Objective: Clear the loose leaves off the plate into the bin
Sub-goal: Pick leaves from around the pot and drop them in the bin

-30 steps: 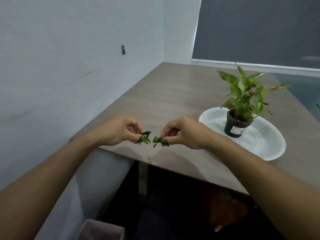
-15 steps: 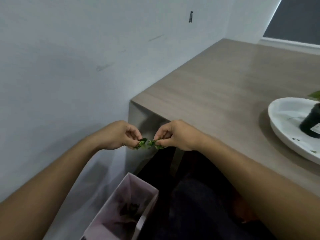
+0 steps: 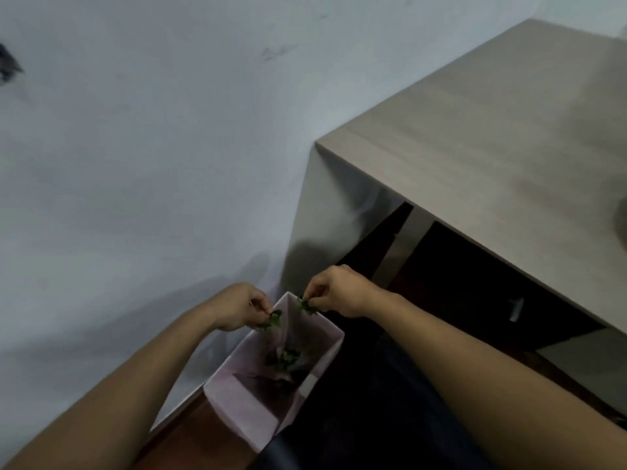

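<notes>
A pale pink rectangular bin [image 3: 252, 412] stands on the floor beside the wall, below the table's corner. Dark green leaves [image 3: 284, 358] lie at its bottom. My left hand [image 3: 239, 307] pinches a small bunch of green leaves [image 3: 272, 319] over the bin's left rim. My right hand [image 3: 339, 293] pinches another small bunch of leaves [image 3: 307, 306] just above the bin's far corner. The two hands are a short gap apart. The plate and the potted plant are out of view, apart from a dark blur at the right edge.
A wooden table [image 3: 502, 130] fills the upper right, with its corner above and behind the bin. A white wall [image 3: 135, 147] runs along the left. Under the table it is dark, and dark clothing [image 3: 366, 418] lies right of the bin.
Both hands have dropped from table-edge height down to the bin's mouth, still pinching the leaves. The view has swung down and left, so the plate and plant have left the frame.
</notes>
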Demonstrator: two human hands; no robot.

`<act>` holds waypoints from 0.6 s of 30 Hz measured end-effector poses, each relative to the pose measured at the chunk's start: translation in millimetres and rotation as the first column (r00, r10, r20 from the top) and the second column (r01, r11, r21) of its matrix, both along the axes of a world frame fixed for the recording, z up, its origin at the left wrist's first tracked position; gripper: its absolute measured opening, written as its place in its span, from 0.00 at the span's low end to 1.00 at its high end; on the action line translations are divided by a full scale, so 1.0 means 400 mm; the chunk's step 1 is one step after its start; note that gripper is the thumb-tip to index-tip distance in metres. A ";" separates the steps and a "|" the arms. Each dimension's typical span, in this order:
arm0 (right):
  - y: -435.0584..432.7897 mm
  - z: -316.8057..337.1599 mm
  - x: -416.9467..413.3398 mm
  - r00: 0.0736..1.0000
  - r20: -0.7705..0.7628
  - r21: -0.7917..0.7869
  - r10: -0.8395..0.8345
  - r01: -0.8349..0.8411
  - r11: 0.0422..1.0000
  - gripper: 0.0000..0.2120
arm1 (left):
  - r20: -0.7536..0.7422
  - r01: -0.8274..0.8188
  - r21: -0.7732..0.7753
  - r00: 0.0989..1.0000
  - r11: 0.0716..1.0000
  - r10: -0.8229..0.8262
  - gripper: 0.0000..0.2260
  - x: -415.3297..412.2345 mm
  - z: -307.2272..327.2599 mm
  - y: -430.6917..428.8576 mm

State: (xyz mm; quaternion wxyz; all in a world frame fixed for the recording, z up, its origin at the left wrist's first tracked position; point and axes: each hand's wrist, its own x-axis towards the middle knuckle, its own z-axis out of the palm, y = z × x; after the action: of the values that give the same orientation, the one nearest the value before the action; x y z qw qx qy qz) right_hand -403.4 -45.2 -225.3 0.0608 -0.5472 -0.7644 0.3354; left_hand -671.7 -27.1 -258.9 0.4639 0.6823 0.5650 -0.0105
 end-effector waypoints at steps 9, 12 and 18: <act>-0.022 -0.042 -0.052 0.997 0.057 0.039 0.059 -0.061 0.997 0.10 | -0.011 0.098 -0.099 0.995 0.990 -0.100 0.14 -0.027 -0.030 -0.037; -0.025 -0.043 -0.052 0.998 0.049 0.045 0.047 -0.049 0.998 0.10 | -0.020 0.109 -0.113 0.993 0.988 -0.112 0.16 -0.027 -0.022 -0.030; -0.033 -0.032 -0.037 1.000 -0.031 0.020 0.004 -0.003 1.000 0.10 | 0.002 0.076 -0.161 0.997 0.984 -0.077 0.17 -0.014 -0.004 -0.020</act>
State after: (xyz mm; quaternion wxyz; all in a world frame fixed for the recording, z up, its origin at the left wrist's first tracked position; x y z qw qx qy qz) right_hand -418.2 -58.3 -238.0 0.0776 -0.5400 -0.7677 0.3362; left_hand -677.2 -34.9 -260.6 0.5157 0.6637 0.5365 -0.0752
